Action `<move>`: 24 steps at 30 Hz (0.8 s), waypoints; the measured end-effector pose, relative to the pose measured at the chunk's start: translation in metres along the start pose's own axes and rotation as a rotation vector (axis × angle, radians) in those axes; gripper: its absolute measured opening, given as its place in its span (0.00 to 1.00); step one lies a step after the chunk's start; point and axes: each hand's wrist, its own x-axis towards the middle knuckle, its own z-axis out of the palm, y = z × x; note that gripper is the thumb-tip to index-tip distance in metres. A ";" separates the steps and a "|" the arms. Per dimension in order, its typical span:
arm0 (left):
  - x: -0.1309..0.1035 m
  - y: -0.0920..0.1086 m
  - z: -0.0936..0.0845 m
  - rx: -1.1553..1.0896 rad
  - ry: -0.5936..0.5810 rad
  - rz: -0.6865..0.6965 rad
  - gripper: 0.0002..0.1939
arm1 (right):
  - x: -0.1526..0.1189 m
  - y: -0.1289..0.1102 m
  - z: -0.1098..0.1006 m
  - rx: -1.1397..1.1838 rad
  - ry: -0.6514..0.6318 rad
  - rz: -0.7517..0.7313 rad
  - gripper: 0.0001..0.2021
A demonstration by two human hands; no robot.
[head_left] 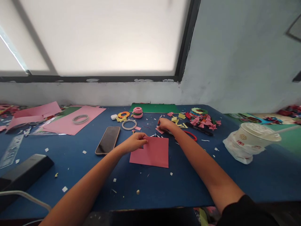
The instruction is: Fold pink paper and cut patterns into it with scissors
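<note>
Blue bench [188, 185] under a pale window blind [105, 37], strewn with paper scraps. On it, centred between the forearms, a pink sheet [156, 153], pinched at its upper left by the left hand [138, 142]. Right hand [165, 124] just beyond, fingers lowered at a small pink piece [160, 130]; grasping or merely touching, impossible to tell. Best to pinch lightly, avoiding creases, and to keep the sheet steady. Beside the right forearm, a red loop [191, 135], possibly a scissor handle: worth minding. Near the left wrist, a phone [108, 140]; behind, a grey ring [123, 126]. Well to the right, a bagged cup [246, 137], better left unknocked.
</note>
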 end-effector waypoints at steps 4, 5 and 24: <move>0.001 0.000 -0.001 0.003 0.002 0.010 0.07 | -0.004 0.007 -0.004 0.063 -0.021 -0.013 0.12; 0.001 0.000 -0.001 0.002 0.002 0.012 0.07 | -0.004 0.009 -0.005 0.087 -0.024 -0.022 0.12; 0.003 -0.001 -0.002 0.002 0.004 0.009 0.07 | 0.001 0.021 -0.003 0.199 -0.068 -0.090 0.29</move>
